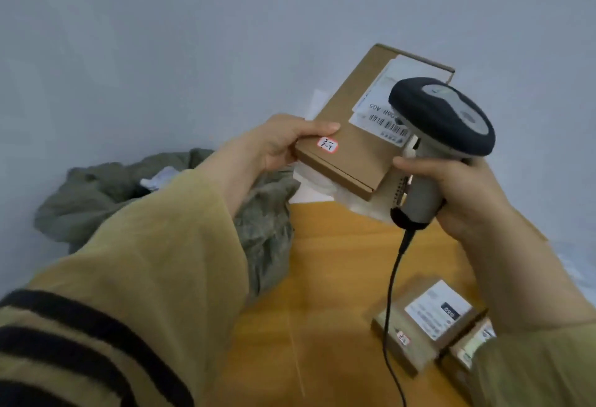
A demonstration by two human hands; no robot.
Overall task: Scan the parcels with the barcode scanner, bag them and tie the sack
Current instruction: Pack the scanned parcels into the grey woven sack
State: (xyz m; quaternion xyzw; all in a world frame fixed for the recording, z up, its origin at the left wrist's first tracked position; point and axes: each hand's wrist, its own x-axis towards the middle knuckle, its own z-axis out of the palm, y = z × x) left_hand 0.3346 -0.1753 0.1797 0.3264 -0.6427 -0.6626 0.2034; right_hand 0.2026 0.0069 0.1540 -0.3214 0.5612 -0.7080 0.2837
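My left hand (pixel 277 142) grips the near left corner of a flat brown cardboard parcel (pixel 351 136) and holds it up in the air. A white shipping label with a barcode (pixel 387 116) sits on its top face, and a small red-edged sticker lies near my thumb. My right hand (pixel 458 194) grips the grey handle of a barcode scanner (pixel 442 123). The scanner's dark head hangs just over the label. Its black cable (pixel 392 294) drops toward the table. A grey-green sack (pixel 106 190) lies crumpled at the left, partly hidden by my left sleeve.
An orange-brown table surface (pixel 322 277) fills the lower middle. Two small cardboard parcels (pixel 425 323) with labels lie at the lower right, one (pixel 474 345) partly under my right sleeve. White packets (pixel 322 184) lie under the held parcel. A pale wall stands behind.
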